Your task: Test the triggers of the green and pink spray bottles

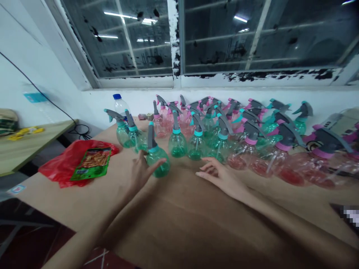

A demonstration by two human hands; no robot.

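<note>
My left hand point(142, 171) is wrapped round the body of a green spray bottle point(161, 162) with a turquoise collar and grey trigger head. The bottle tilts slightly on or just above the table; I cannot tell which. To its right my right hand point(215, 172) hovers over the table with fingers loosely curled and apart, holding nothing. Just beyond those fingertips stands another green spray bottle point(196, 147), beside a similar green bottle point(177, 145). Behind my left hand are two more green bottles, one of them a turquoise-collared bottle point(135, 138).
Many pink and green spray bottles crowd the table's back and right, including a pink bottle point(262, 164). A red plastic bag point(58, 162) with a green snack packet point(94, 164) lies left. A blue-capped drink bottle point(119, 104) stands behind. A window point(260, 37) is above.
</note>
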